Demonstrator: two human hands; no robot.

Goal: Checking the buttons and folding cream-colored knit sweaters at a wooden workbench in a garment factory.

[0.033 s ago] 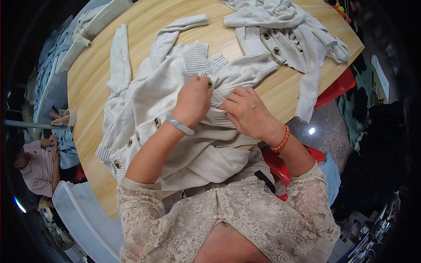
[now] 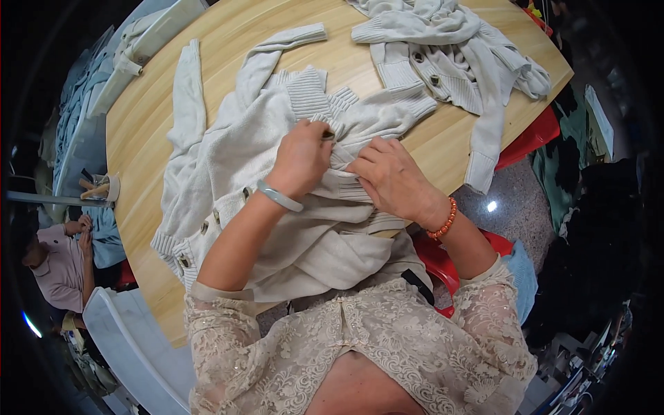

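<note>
A cream knitted cardigan (image 2: 256, 142) with dark buttons lies bunched across the table in front of me, its sleeves pointing toward the far side. My left hand (image 2: 304, 159), a pale bangle at its wrist, is closed on the ribbed edge of the knit. One dark button (image 2: 328, 135) shows at those fingertips. Close by on the right, my right hand (image 2: 391, 173) pinches the same ribbed band, its fingertips partly hidden in the folds. More buttons (image 2: 205, 226) run along the cardigan's near left part. Some of the cloth hangs over the table edge toward my lap.
A second cream cardigan (image 2: 443, 62) is heaped at the far right of the wooden table (image 2: 145, 159). At the left edge sits a small tool holder (image 2: 100, 188). White bins (image 2: 128, 59) hold garments beyond it. Another person (image 2: 62, 263) handles blue cloth. Red stools stand right.
My left hand has shifted very slightly, and the button at its fingertips shows more. The right hand and the cardigan keep their places.
</note>
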